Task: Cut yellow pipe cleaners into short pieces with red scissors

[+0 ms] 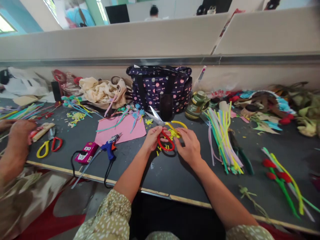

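Observation:
Both my hands are at a pair of scissors with one red and one yellow handle, above the dark tabletop. The blades are spread apart and point away from me to the upper left. My left hand pinches the scissors near the pivot, beside the red loop. At the yellow loop, the fingers of my right hand are closed on the handle. Small yellow snippets lie scattered beneath and between my hands. Right of them rests a bundle of pastel pipe cleaners.
A pink sheet, a blue glue gun and a magenta box lie to the left. Another person's hand is near a second pair of scissors. A patterned bag and a green jar stand behind.

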`<state>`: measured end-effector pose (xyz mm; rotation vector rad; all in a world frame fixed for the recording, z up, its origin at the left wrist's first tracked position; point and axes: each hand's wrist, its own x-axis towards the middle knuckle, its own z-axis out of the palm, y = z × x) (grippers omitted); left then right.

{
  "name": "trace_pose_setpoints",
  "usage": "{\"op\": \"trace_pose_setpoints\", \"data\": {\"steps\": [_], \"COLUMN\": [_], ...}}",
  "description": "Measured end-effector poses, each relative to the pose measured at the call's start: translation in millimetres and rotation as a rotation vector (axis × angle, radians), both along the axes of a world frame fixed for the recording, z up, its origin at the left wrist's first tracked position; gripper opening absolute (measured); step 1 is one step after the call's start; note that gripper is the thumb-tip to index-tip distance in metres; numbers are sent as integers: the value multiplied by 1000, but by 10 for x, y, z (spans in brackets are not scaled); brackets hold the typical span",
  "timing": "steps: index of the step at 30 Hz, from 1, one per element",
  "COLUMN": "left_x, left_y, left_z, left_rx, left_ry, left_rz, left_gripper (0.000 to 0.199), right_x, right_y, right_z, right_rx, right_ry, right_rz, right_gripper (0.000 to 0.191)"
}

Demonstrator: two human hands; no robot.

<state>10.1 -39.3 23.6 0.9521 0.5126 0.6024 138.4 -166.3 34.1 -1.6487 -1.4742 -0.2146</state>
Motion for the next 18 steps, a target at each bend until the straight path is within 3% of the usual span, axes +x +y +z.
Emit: {"op": "trace_pose_setpoints", "data": {"steps": [5, 12, 15, 18], "left_x": [23, 44, 57, 28], "left_y": [-50, -82, -130, -108], "left_z": [40, 31, 29, 27], "left_rx": [1, 28, 118, 319], "left_ry": [-39, -56, 8, 166], "left_rz": [-1, -115, -169, -257], "left_gripper": [35, 36, 39, 39], "right_x": [-136, -30, 46, 152], "right_y": [-10, -45, -86, -141], "right_z": [36, 179, 42, -182], "right_rx": [-112, -256, -314, -265], "right_ry": [-199, -331, -240, -99], "right_rz": [39, 12, 35, 21], "right_gripper": [52, 66, 71, 73]}}
